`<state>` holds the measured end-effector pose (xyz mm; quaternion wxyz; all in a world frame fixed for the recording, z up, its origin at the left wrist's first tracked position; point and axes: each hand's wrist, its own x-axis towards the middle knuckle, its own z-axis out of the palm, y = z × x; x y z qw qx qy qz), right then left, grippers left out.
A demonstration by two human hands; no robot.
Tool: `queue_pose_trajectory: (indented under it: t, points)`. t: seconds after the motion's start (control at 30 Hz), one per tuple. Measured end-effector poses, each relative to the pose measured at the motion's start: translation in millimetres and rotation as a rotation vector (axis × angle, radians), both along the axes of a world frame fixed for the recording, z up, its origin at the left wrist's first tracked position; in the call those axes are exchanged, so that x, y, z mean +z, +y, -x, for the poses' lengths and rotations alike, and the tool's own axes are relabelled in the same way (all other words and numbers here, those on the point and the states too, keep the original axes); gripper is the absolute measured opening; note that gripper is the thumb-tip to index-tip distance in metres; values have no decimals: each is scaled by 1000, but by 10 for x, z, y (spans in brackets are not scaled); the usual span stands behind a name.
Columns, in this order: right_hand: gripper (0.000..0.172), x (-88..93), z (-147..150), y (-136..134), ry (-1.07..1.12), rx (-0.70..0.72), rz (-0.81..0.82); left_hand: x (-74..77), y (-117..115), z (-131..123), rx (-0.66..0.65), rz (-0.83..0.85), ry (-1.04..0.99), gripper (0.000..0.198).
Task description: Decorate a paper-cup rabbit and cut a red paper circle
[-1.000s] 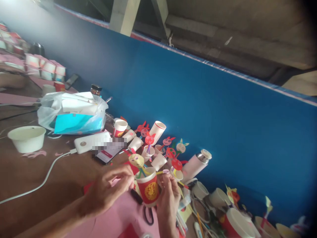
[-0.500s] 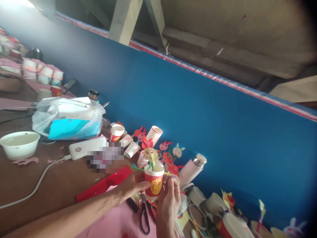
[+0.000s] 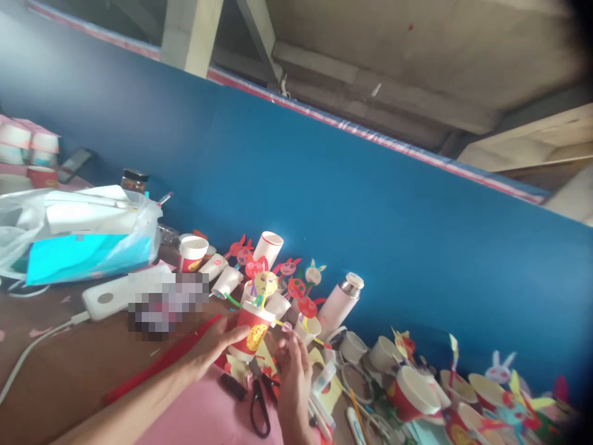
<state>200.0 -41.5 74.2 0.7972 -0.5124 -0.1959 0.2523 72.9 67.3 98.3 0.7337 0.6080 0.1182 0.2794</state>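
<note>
My left hand (image 3: 227, 339) is wrapped round a red and white paper cup (image 3: 260, 314) with a gold emblem, tilted slightly. A yellow paper animal head (image 3: 266, 283) stands up from the cup on coloured strips. A green strip sticks out of the cup's left side, and a yellow one out of its right. At the yellow strip's end is a small pinkish piece (image 3: 287, 327). My right hand (image 3: 295, 364) is just below that piece, fingers curled together; what they pinch is too small to make out. Black-handled scissors (image 3: 260, 411) lie between my forearms on pink paper (image 3: 208, 414).
Behind the cup stand red paper animals (image 3: 296, 287), white cups (image 3: 269, 247) and a pale thermos (image 3: 340, 306). More decorated cups (image 3: 417, 392) crowd the right. At left are a plastic bag (image 3: 92, 216), a white power bank (image 3: 111, 296) with its cable, and a blurred-out object. A blue partition (image 3: 370, 216) rises behind.
The view has swung right, so everything shifts left and more decorated cups show at right. My right hand has dropped slightly away from the cup's side. My left hand keeps its hold.
</note>
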Motion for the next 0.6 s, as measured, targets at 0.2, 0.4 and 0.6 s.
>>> queue_pose_trajectory:
  t: [0.2, 0.4, 0.6]
  points:
    - [24, -51, 83, 41, -40, 90, -36, -19, 17, 19, -32, 87, -56, 37]
    - [27, -83, 206, 36, -63, 190, 29, -162, -24, -13, -38, 153, -117, 46]
    - [37, 73, 314, -51, -175, 328, 64, -58, -29, 110, 109, 145, -87, 53]
